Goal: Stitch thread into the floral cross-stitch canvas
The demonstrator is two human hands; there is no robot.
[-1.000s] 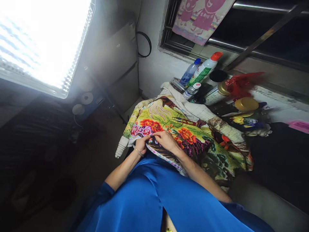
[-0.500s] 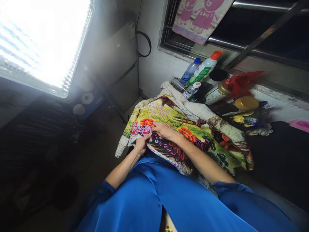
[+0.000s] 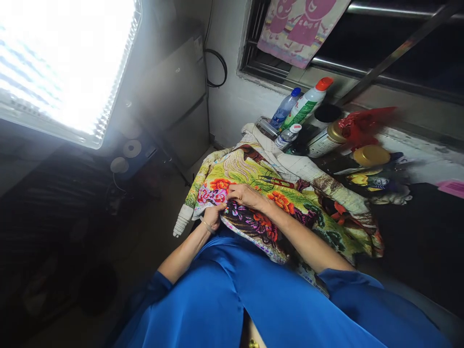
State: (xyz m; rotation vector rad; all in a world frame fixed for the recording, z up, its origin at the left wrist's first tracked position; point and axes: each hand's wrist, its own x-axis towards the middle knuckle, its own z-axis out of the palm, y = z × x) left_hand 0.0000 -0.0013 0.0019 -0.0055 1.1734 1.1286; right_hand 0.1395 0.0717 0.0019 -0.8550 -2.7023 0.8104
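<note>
A large embroidered cloth (image 3: 311, 227) with bright flowers on green lies over my lap and the dark surface beside me. My left hand (image 3: 213, 215) grips the cloth's near edge from below, fingers curled round it. My right hand (image 3: 246, 194) rests on top of the cloth just beyond the left hand, fingers pinched together at the fabric; what they pinch is too small to make out. Small red-handled scissors (image 3: 277, 182) lie on the cloth a little past my right hand.
Bottles (image 3: 306, 106), jars and a yellow-lidded tub (image 3: 370, 155) crowd the ledge under the window. A pink towel (image 3: 299, 29) hangs above them. A bright lamp panel (image 3: 61, 63) glares at upper left. The floor at left is dark and cluttered.
My right hand moved up the cloth, away from me, over the first half second and has since stayed there. My left hand has kept its hold on the edge.
</note>
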